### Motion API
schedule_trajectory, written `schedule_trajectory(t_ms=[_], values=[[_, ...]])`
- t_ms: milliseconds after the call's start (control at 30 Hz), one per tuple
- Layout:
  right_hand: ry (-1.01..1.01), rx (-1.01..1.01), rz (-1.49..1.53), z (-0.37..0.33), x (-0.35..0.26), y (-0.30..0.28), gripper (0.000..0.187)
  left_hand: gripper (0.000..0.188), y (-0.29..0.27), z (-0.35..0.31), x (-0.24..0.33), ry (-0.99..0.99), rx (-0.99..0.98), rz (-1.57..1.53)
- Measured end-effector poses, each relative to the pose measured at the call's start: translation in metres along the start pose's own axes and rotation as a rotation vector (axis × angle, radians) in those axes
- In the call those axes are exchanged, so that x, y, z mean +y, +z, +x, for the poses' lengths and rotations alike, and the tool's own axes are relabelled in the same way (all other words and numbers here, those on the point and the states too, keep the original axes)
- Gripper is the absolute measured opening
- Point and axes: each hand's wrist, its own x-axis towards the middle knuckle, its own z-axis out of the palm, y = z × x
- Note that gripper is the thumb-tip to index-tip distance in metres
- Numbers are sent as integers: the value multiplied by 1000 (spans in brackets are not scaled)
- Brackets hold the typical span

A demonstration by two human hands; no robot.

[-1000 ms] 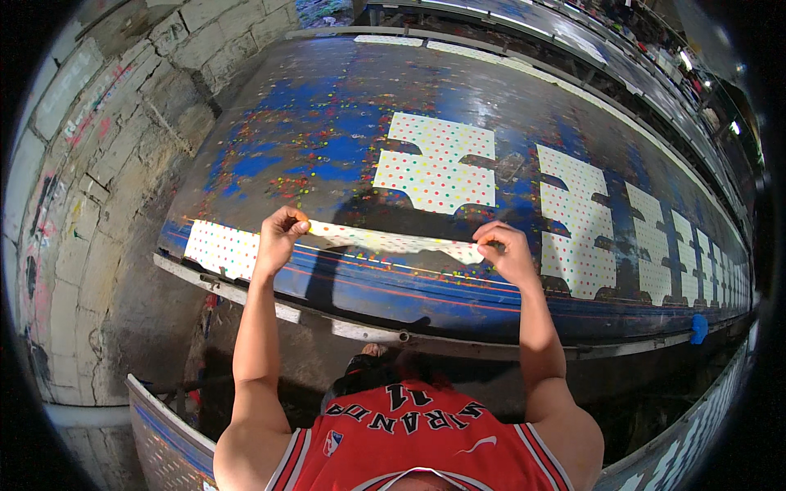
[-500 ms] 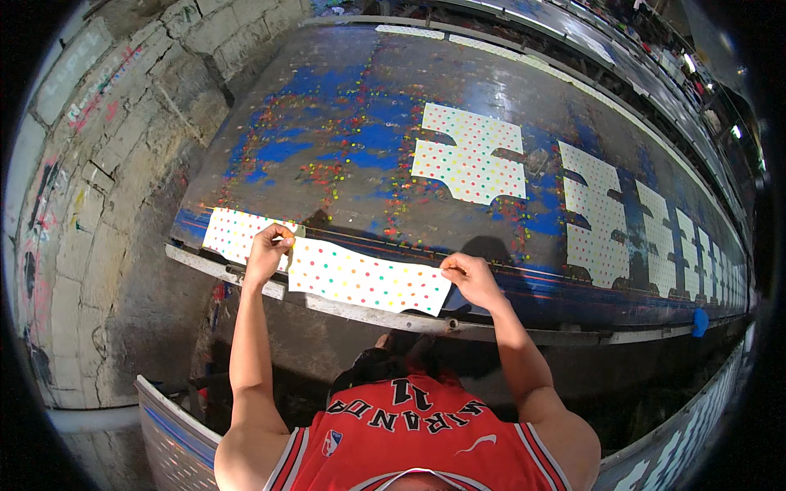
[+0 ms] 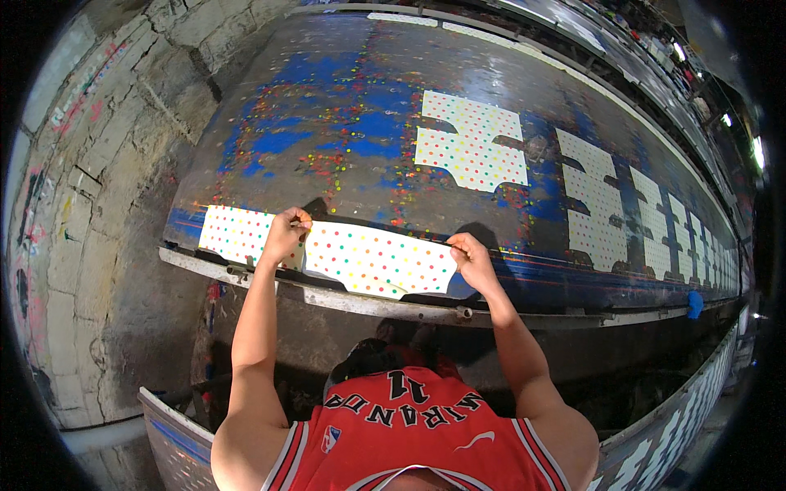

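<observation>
My left hand (image 3: 286, 235) is closed in a pinch on the upper left corner of a white fabric piece (image 3: 372, 258) printed with multicoloured dots. At the opposite upper corner, my right hand (image 3: 475, 262) pinches the same piece between thumb and fingers. The fabric stretches between both hands along the near edge of the long printing table (image 3: 278, 184), its lower edge cut in a curve. To the left lies another dotted fabric piece (image 3: 233, 231), partly covered by my left hand. I cannot tell how much of the held piece touches the table.
A notched dotted cut piece (image 3: 471, 139) lies mid-table, and several similar ones (image 3: 591, 204) run off to the right. A metal rail (image 3: 385, 309) borders the near edge, with a blue object (image 3: 694, 304) on it. A block wall (image 3: 106, 204) stands at the left.
Both hands have moved slightly away from me and right with the held fabric. It looks flatter, and its curved lower edge shows more. My view has shifted a little.
</observation>
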Motion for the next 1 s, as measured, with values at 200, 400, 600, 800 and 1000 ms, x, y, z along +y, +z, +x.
schedule_trajectory(t_ms=[200, 400, 600, 800, 1000], values=[[-74, 16, 79, -17, -34, -9, 18, 6, -9, -18, 23, 11, 2, -117], [-121, 46, 167, -30, -34, -19, 17, 6, -7, -38, 23, 10, -6, -148], [-75, -16, 127, -37, -16, -4, 19, 5, -9, -45, 11, -24, 3, -92], [-97, -46, 153, -46, -17, -1, 20, 6, -18, -49, 9, 5, 5, -73], [-45, 8, 19, -32, -14, 3, 19, 7, -13, -32, 5, 23, -6, -31]])
